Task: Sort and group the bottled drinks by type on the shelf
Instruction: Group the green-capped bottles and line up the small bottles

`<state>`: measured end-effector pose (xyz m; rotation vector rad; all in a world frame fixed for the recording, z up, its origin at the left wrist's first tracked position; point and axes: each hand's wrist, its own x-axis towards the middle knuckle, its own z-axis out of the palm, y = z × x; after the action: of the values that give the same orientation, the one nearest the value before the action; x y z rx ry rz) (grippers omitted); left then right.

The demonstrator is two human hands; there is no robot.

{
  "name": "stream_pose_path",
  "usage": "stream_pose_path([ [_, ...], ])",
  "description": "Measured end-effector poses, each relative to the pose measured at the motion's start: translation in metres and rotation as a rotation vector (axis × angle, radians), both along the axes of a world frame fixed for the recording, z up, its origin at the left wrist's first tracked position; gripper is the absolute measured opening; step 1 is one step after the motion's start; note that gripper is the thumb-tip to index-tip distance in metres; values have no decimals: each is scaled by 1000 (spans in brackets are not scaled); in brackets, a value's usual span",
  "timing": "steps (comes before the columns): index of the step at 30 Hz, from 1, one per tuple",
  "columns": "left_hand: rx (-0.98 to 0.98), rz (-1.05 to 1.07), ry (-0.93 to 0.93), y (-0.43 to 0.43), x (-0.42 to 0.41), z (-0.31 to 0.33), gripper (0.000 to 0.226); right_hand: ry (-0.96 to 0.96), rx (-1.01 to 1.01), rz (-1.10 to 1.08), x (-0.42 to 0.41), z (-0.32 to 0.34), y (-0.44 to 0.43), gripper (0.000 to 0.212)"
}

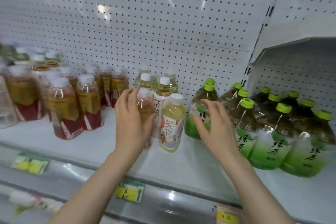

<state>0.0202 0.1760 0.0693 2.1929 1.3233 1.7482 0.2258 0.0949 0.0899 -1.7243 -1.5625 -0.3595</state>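
My left hand wraps a white-capped amber tea bottle that stands at the left of a small cluster of pale tea bottles mid-shelf. My right hand has its fingers spread on the side of a green-capped green tea bottle, the leftmost of a group of green tea bottles on the right. Red-and-yellow labelled bottles with white caps fill the left of the shelf. The picture is blurred at the left.
The white shelf has a pegboard back wall. Price tags hang on the front rail. A raised shelf panel sits above the green bottles at the right. A gap separates the red-labelled bottles from the pale tea cluster.
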Motion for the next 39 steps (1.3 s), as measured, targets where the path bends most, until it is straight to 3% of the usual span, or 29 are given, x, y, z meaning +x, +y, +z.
stream_pose_path([
  [3,-274,-122,25,29,-16,2,96,132,-236,4,-32,4,38,82],
  [5,-330,-240,45,41,-22,1,79,263,-283,30,-46,5,52,77],
  [8,-333,-339,57,48,-37,-3,68,333,-280,31,-56,0,57,60],
  [17,-337,-523,110,56,-82,1,71,418,-283,145,-89,4,48,67],
  [21,-347,-514,104,64,-88,5,62,559,-115,41,-68,26,57,70],
  [24,-284,-491,-47,85,-86,22,57,502,-83,-45,-42,55,89,60],
  [27,-301,-463,-128,117,-71,51,48,459,-205,4,-39,78,130,57],
  [31,-430,-497,-80,161,-44,77,51,537,-355,54,-45,84,162,71],
  [35,-565,-550,24,183,-24,80,60,345,-286,-64,-33,77,160,63],
  [39,-525,-564,-4,182,-22,73,40,265,-225,-141,-20,67,137,62],
])
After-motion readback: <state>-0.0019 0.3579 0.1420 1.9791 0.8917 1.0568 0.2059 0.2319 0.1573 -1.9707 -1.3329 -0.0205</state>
